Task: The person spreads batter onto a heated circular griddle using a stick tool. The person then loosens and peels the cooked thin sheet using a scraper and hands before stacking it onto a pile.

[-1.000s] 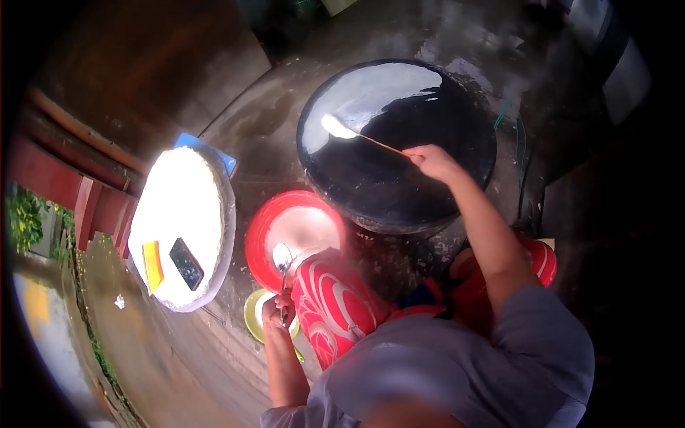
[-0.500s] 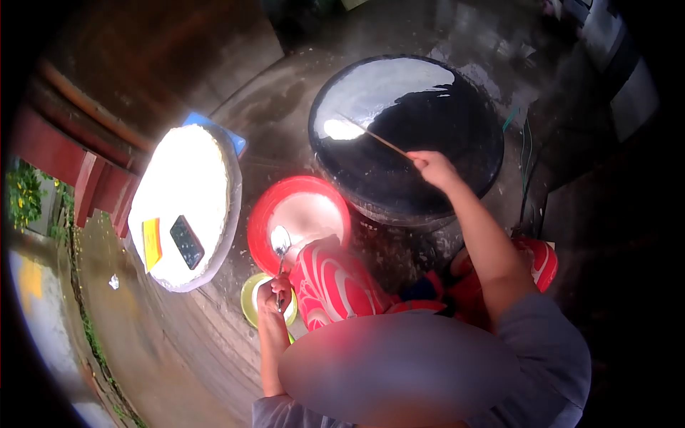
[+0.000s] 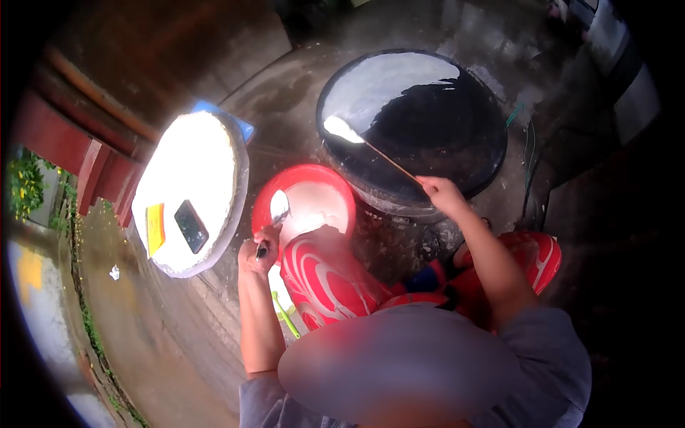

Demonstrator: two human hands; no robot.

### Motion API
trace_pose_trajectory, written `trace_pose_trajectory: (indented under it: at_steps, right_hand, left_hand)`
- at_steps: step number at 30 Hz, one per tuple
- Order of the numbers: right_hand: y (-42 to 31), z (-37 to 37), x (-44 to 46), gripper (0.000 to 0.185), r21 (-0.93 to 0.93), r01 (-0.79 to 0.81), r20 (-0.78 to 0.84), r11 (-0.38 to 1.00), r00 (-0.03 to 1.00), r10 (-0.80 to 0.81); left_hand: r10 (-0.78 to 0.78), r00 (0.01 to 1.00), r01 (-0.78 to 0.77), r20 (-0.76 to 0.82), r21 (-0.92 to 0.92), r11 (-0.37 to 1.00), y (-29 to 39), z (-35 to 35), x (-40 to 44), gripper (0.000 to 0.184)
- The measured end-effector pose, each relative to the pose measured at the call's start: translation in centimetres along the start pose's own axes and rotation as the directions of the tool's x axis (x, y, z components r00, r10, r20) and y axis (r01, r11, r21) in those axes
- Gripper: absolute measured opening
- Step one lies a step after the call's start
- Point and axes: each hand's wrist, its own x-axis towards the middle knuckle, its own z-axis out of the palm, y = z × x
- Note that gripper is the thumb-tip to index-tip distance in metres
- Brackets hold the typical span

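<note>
My right hand (image 3: 441, 192) grips the end of a thin stick (image 3: 391, 160) whose far end meets a bright white patch (image 3: 342, 130) on the round black griddle (image 3: 442, 135). A pale layer (image 3: 385, 78) covers the griddle's upper left part. In my left hand (image 3: 260, 251) is a metal ladle (image 3: 280, 205), its bowl over the left side of a red basin (image 3: 268, 187) of whitish liquid (image 3: 314, 207). A green handle (image 3: 285, 314) and part of a bowl with white contents show below my left hand, partly hidden by my knee.
At the left a round, overexposed white stack (image 3: 185, 164) carries a phone (image 3: 191, 227) and a yellow packet (image 3: 155, 228). A blue object (image 3: 239, 127) lies behind it. My knees, in red patterned cloth (image 3: 321, 278), are close to the basin.
My left hand has moved up and left with the ladle, showing more of the green handle. My right hand has drawn slightly back toward me with the stick. The camera view has shifted.
</note>
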Motion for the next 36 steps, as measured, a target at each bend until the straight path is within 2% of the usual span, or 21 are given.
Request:
trace_pose_trajectory:
  at_steps: [2,3,4,6,7,8,9,10,12,14,16,18,20,22,24,26,28,30,32,34,36]
  right_hand:
    - [-0.1,-0.5,-3.4,0.027,-0.047,-0.055,0.013,0.997,0.998,0.056]
    - [-0.5,-1.0,-5.5,0.028,-0.106,-0.030,-0.003,0.994,1.000,0.030]
    - [1.7,-0.7,-6.9,0.036,-0.106,0.083,0.038,0.991,0.996,-0.080]
    - [-0.8,-1.9,-10.0,0.037,-0.128,-0.074,0.251,0.989,0.962,0.105]
    - [-0.4,-1.1,-10.3,0.037,-0.131,-0.076,0.250,0.989,0.962,0.107]
    - [0.5,0.0,-10.4,0.040,-0.260,0.130,0.015,0.957,0.991,-0.130]
    - [0.9,0.8,-10.3,0.043,-0.424,0.283,-0.180,0.860,0.904,-0.387]
    - [0.2,1.8,-9.8,0.043,-0.426,0.282,-0.181,0.859,0.904,-0.387]
    - [-3.0,5.0,-7.4,0.046,-0.516,0.061,-0.152,0.855,0.975,-0.161]
    - [-5.7,8.8,-4.0,0.052,-0.502,0.172,-0.084,0.847,0.965,-0.247]
    - [-9.0,12.5,-0.6,0.051,-0.561,0.162,-0.014,0.812,0.979,-0.205]
    - [-9.2,17.4,3.6,0.054,-0.573,0.200,-0.011,0.795,0.968,-0.251]
    - [-9.8,20.1,5.7,0.056,-0.568,0.162,-0.028,0.807,0.976,-0.216]
    - [-10.1,20.4,5.7,0.058,-0.571,0.118,-0.052,0.812,0.982,-0.179]
    - [-9.2,19.2,3.8,0.061,-0.543,0.065,-0.108,0.837,0.983,-0.146]
    - [-10.5,16.5,-1.2,0.064,-0.578,0.038,-0.050,0.815,0.995,-0.082]
    - [-11.6,15.3,-4.6,0.066,-0.473,0.007,-0.028,0.881,0.999,-0.023]
    - [-10.5,17.7,-3.0,0.066,-0.485,0.028,-0.043,0.874,0.998,-0.056]
    - [-10.3,20.0,1.3,0.067,-0.601,0.043,-0.018,0.798,0.998,-0.068]
    - [-10.1,20.1,1.7,0.067,-0.601,-0.003,-0.035,0.799,0.999,-0.023]
    - [-8.9,18.4,-0.3,0.067,-0.534,-0.061,-0.125,0.844,0.992,-0.008]
  left_hand:
    - [0.022,0.998,-0.022,0.055,0.005,1.000,-0.7,0.9,0.1,0.025]
    - [0.020,0.998,-0.020,0.055,0.005,1.000,-1.1,1.3,0.2,0.025]
    - [0.032,0.998,-0.033,0.052,0.003,0.999,-1.2,1.7,0.4,0.024]
    - [0.042,0.998,-0.042,0.049,0.001,0.999,-1.2,2.1,1.0,0.022]
    - [0.063,0.997,-0.063,0.043,-0.005,0.998,-0.9,2.1,1.5,0.022]
    - [0.085,0.996,-0.084,0.037,-0.010,0.996,-0.7,1.9,1.9,0.021]
    - [0.086,0.995,-0.086,0.048,0.008,0.996,-0.5,1.6,2.4,0.022]
    - [0.083,0.995,-0.084,0.048,0.007,0.996,-0.1,1.1,2.9,0.022]
    - [0.100,0.995,-0.100,0.029,0.020,0.995,0.5,0.3,3.7,0.023]
    - [0.079,0.997,-0.079,0.004,0.066,0.995,1.1,-0.6,4.1,0.023]
    - [0.043,0.998,-0.047,0.041,0.088,0.995,1.1,-1.6,4.0,0.025]
    - [0.051,0.999,-0.051,-0.003,0.076,0.996,1.4,-2.1,4.1,0.026]
    - [0.090,0.992,-0.078,-0.087,0.135,0.988,1.5,-2.2,3.9,0.023]
    - [0.119,0.991,-0.108,-0.058,0.172,0.979,1.9,-2.5,3.6,0.023]
    - [0.077,0.997,-0.081,0.030,0.134,0.988,2.3,-2.8,3.1,0.011]
    - [0.057,0.997,-0.062,0.054,0.103,0.993,2.3,-3.0,2.9,0.011]
    - [0.092,0.995,-0.096,0.036,0.144,0.985,1.8,-2.7,2.6,0.012]
    - [0.097,0.995,-0.102,0.037,0.151,0.983,1.4,-2.8,2.9,0.012]
    - [0.103,0.994,-0.108,0.041,0.166,0.980,0.8,-2.7,3.1,0.013]
    - [0.160,0.987,-0.149,-0.028,0.237,0.960,0.3,-2.5,2.9,0.015]
    - [0.126,0.992,-0.116,-0.025,0.250,0.961,0.7,-2.8,2.8,0.017]
